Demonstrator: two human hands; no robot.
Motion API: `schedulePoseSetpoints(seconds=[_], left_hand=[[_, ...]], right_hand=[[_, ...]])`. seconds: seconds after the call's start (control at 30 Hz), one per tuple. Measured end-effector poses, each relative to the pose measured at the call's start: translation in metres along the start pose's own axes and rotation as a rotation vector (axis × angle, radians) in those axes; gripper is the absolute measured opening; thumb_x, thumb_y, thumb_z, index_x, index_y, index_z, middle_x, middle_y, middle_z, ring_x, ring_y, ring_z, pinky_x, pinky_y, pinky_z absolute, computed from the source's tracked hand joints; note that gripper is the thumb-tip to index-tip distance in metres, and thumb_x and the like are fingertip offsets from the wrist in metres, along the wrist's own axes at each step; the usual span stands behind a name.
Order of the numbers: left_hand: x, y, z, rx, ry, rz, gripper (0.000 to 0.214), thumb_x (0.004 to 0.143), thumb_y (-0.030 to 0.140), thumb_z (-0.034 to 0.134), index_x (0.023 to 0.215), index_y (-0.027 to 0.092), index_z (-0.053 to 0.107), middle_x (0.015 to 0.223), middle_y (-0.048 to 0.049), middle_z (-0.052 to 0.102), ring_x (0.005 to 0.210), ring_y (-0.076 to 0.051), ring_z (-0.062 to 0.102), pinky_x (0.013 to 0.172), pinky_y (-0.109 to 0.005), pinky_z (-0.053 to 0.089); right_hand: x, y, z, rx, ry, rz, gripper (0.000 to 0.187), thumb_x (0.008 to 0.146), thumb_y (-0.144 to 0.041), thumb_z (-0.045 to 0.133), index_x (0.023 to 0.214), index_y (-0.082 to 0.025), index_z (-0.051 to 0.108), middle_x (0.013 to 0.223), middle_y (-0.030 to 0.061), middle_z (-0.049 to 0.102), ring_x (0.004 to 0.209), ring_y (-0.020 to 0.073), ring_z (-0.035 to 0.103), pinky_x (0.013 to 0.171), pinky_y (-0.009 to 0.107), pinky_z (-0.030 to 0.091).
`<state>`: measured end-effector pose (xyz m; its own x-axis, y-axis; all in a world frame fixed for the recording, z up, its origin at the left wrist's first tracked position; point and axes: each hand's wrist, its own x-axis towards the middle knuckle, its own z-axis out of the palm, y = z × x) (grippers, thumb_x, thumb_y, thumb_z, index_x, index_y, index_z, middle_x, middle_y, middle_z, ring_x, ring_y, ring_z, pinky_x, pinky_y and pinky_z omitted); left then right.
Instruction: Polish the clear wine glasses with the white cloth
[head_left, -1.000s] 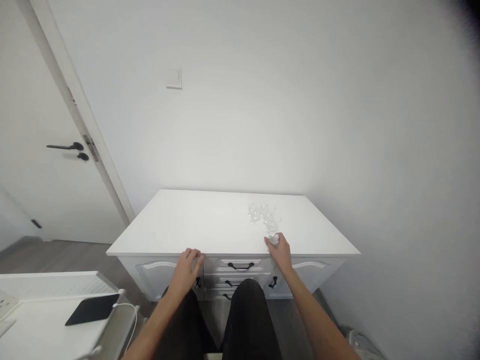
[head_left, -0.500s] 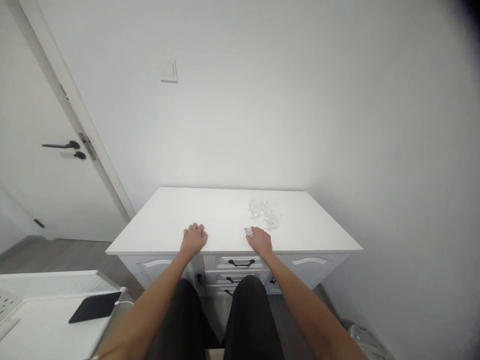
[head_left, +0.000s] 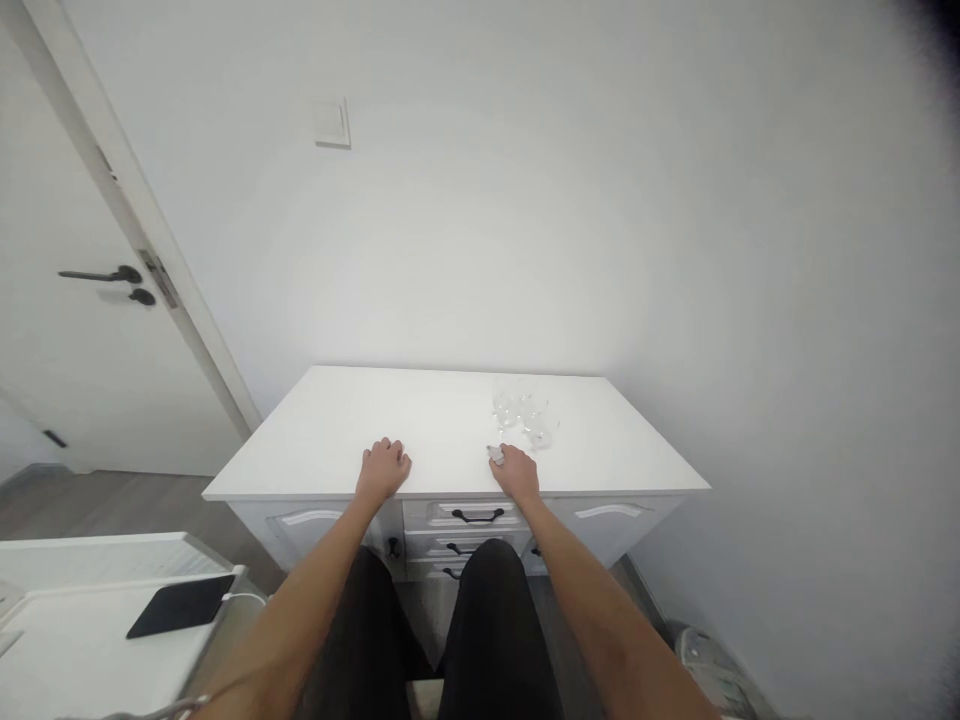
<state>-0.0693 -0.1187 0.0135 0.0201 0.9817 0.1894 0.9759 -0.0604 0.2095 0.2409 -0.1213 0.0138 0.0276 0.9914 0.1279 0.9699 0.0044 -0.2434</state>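
My left hand (head_left: 383, 469) rests on the white top of a cabinet (head_left: 442, 415), near its front edge. Its fingers are curled in, and nothing shows in them. To the right, my right hand (head_left: 517, 472) is closed around a small whitish, partly clear piece (head_left: 495, 454), whose end sticks out by the thumb; its exact kind is too small to make out. Just beyond that hand lies a loose cluster of clear, shiny pieces (head_left: 521, 410), which look like thin transparent plastic.
Below the top are drawers with dark handles (head_left: 478, 516). At lower left, a white surface (head_left: 82, 670) carries a dark flat tablet-like device (head_left: 181, 606) with a white cable. A door (head_left: 90, 350) stands at left. A transparent bin-like thing (head_left: 709, 655) sits low at right.
The whole view has shifted slightly, so the cabinet and both hands appear a little higher and further left. Both hands keep nearly the same place and pose on the cabinet top.
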Motion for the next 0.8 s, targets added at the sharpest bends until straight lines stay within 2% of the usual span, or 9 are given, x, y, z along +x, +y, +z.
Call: schedulePoseSetpoints(seconds=[0.13,0.33,0.57,0.8], left_hand=[[-0.0005,0.0003,0.0000,-0.008,0.005,0.000,0.023,0.098,0.030,0.045,0.096,0.018,0.065,0.106,-0.0129,0.064,0.107,-0.029,0.056,0.096,-0.043,0.037],[-0.0002,-0.0011,0.0030,-0.010,0.011,-0.002,0.022,0.098,0.030,0.045,0.096,0.019,0.064,0.106,-0.0130,0.063,0.108,-0.030,0.057,0.096,-0.043,0.037],[0.0003,-0.0026,0.0045,-0.012,0.023,0.007,0.022,0.098,0.030,0.045,0.095,0.018,0.063,0.104,-0.0126,0.064,0.106,-0.030,0.057,0.095,-0.043,0.037],[0.0005,-0.0034,0.0062,-0.008,0.036,0.016,0.022,0.098,0.030,0.045,0.094,0.018,0.063,0.104,-0.0125,0.063,0.105,-0.029,0.057,0.094,-0.043,0.037]], right_hand=[[-0.0016,-0.0012,-0.0009,-0.006,0.010,0.020,0.028,0.103,-0.042,0.061,0.112,-0.017,0.068,0.109,0.0062,0.072,0.098,0.0207,0.069,0.090,0.040,0.055],[-0.0023,-0.0025,-0.0010,-0.008,0.019,0.038,0.024,0.101,-0.036,0.056,0.110,-0.019,0.070,0.109,0.0088,0.075,0.099,0.0209,0.069,0.080,0.029,0.043],[-0.0019,-0.0014,0.0001,0.000,0.029,0.039,0.022,0.101,-0.037,0.055,0.107,-0.020,0.069,0.109,0.0089,0.076,0.097,0.0204,0.069,0.076,0.027,0.038],[-0.0027,-0.0024,-0.0006,0.006,0.031,0.041,0.024,0.101,-0.037,0.054,0.110,-0.020,0.069,0.112,0.0091,0.076,0.101,0.0214,0.069,0.078,0.028,0.040]])
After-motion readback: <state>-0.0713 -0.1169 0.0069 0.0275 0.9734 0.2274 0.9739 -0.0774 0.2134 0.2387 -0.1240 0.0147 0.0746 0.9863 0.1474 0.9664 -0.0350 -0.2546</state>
